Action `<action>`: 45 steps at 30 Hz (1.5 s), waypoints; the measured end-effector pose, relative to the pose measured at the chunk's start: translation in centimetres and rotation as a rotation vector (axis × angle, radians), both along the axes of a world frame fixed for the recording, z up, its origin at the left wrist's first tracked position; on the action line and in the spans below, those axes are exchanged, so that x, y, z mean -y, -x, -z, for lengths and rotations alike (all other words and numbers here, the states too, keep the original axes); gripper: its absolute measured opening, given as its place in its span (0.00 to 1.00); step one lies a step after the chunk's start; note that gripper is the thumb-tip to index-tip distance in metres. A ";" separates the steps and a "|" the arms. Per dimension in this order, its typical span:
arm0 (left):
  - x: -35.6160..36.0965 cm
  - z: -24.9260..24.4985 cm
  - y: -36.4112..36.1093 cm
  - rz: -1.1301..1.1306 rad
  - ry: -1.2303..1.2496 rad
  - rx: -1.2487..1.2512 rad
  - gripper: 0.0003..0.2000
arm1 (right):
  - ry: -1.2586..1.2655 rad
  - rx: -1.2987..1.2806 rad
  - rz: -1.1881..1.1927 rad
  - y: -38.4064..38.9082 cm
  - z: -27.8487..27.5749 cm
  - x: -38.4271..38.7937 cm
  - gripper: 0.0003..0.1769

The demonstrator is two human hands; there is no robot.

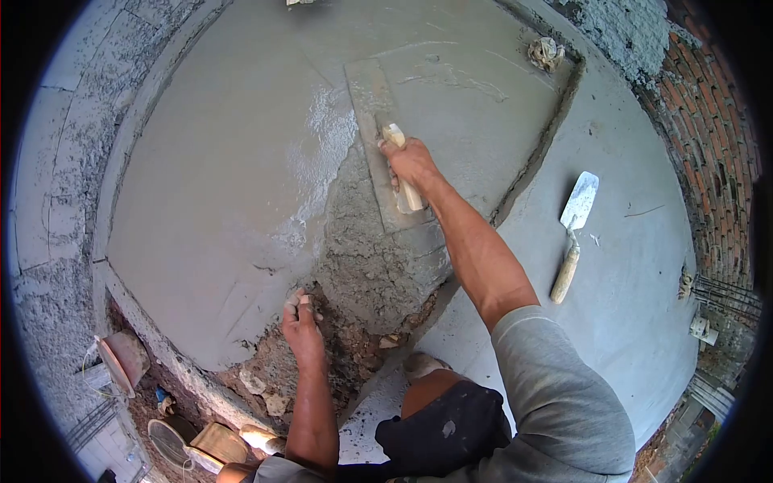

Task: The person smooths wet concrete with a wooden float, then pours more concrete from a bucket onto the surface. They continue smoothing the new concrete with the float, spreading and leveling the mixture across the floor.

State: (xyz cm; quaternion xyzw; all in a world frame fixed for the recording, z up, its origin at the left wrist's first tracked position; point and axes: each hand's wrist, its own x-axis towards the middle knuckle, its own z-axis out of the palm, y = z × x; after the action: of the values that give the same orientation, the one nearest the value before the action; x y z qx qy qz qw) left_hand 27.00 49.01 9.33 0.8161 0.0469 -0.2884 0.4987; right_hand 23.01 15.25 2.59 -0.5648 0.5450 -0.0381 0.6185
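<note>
My right hand (409,163) is wrapped round the pale handle of a long rectangular plastering trowel (369,90). The trowel's blade lies flat on wet grey concrete (217,161), across the border between its smooth part and a rough patch (370,274). Lower down, my left hand (304,328) hangs over the edge of that rough patch, near bare soil and rubble (354,346). Its fingers are curled together and smeared with cement; whatever is between them, if anything, I cannot make out.
A pointing trowel (573,221) lies on the hardened slab (628,266) to the right. A crumpled lump (546,54) sits at the concrete's far right corner. Buckets (122,364) stand lower left, outside the low kerb (161,338). A brick wall (708,145) borders the right.
</note>
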 end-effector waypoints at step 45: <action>-5.4 -0.5 -4.7 -0.123 0.114 -0.059 0.15 | -0.028 -0.023 0.409 6.0 -3.1 -15.7 0.15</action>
State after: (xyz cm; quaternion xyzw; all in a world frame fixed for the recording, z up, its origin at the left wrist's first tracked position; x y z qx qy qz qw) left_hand 31.66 54.36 9.80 0.7732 0.0952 -0.2832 0.5594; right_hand 17.02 30.93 5.72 -0.4342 0.6558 -0.1491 0.5994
